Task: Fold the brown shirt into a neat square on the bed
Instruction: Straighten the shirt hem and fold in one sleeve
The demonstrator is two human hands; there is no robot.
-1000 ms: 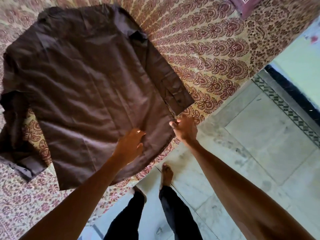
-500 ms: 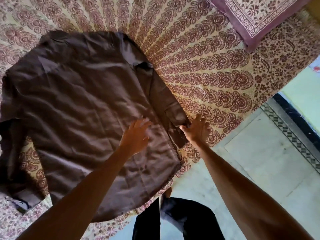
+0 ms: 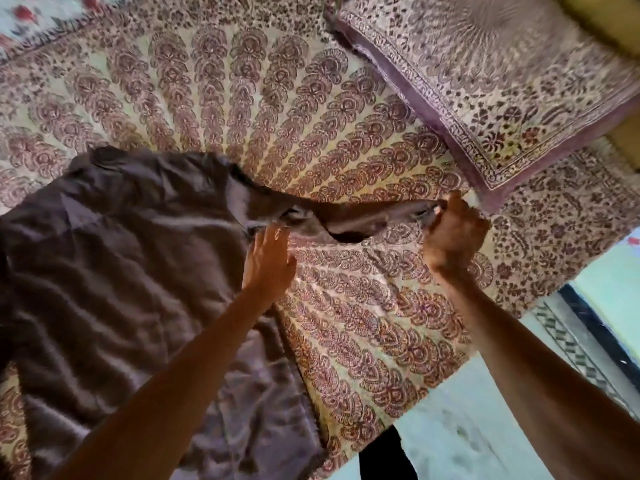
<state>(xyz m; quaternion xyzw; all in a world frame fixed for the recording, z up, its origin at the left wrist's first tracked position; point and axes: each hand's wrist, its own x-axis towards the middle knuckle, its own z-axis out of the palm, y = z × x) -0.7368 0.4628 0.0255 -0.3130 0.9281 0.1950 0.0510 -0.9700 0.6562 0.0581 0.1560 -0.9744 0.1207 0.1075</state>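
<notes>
The brown shirt lies spread and wrinkled on the left half of the patterned bed cover. Its right sleeve is stretched out to the right, lifted a little off the bed. My right hand is closed on the sleeve's cuff, close to the pillow's corner. My left hand lies flat with fingers apart at the shirt's right edge, near the shoulder where the sleeve starts. The shirt's left side runs out of view.
A purple-edged patterned pillow lies at the upper right of the bed. The bed's edge runs diagonally at the lower right, with pale floor and a patterned border strip beyond. My dark trouser leg shows below the edge.
My right hand took hold of the sleeve's cuff and pulled the sleeve out to the right. My left hand moved up along the shirt's right edge to the shoulder.
</notes>
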